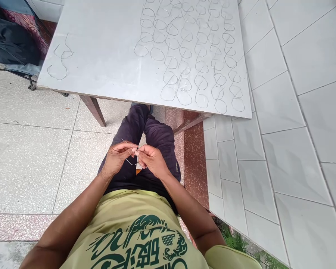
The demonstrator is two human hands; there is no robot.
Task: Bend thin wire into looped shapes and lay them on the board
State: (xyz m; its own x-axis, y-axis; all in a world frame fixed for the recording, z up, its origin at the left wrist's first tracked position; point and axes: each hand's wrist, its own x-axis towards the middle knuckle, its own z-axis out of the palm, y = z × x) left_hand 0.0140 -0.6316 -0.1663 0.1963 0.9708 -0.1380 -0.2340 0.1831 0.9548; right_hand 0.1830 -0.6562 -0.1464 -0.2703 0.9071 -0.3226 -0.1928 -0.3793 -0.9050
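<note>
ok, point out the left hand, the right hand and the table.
Left hand [115,160], head view: its thumb side.
Right hand [154,160], head view: its thumb side.
Table [108,48], head view: bare part of top.

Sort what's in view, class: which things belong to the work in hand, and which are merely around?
Apparently in the job: left hand, right hand, thin wire they pinch, looped wires on the table.
Apparently just around: chair, green plants.

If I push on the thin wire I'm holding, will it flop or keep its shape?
The wire is probably springy, not floppy: its loose part keeps a curve beside the left hand. Being so thin, it's likely very light. A firm push might bend it, as similar strands lie curled on the table.
</note>
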